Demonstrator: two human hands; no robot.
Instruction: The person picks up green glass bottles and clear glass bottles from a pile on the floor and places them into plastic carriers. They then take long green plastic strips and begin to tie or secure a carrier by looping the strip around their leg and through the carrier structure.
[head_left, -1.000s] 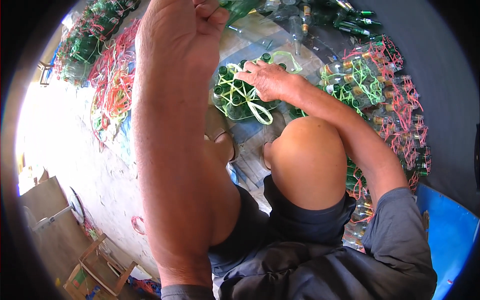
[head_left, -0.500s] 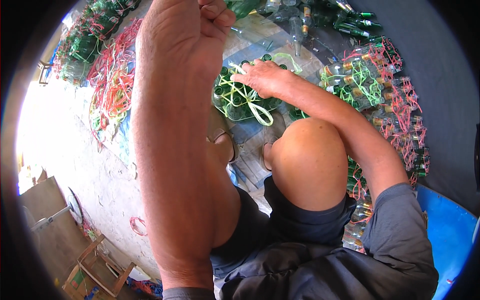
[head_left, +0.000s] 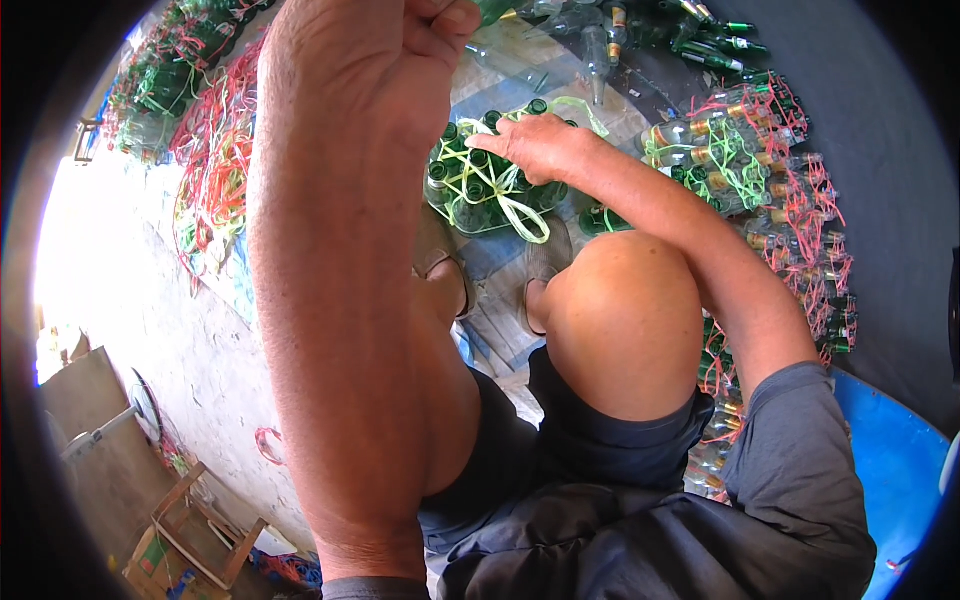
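Between my feet stands a bundle of upright green glass bottles (head_left: 480, 212), laced across the necks with pale yellow-green plastic strap (head_left: 524, 222), a loop of which hangs at the near side. My right hand (head_left: 545, 148) reaches over the bundle from the right. Its fingers are closed on the strap among the bottle necks; the fingertips are partly hidden. High in front, my raised left hand (head_left: 430, 55) has its fingers curled in at the top edge of the view. What they hold, if anything, is out of sight. My left forearm covers much of the left side.
Rows of strapped bottles (head_left: 720, 165) line the right side. Loose bottles (head_left: 595, 62) lie at the far side. A heap of red and pale strap (head_left: 215, 150) lies at left beside more bundled bottles (head_left: 165, 85). A wooden frame (head_left: 180, 520) stands lower left; a blue panel (head_left: 885, 470) lower right.
My left hand has moved slightly up, and its forearm has shifted a little left. My right hand has edged slightly right over the same bundle.
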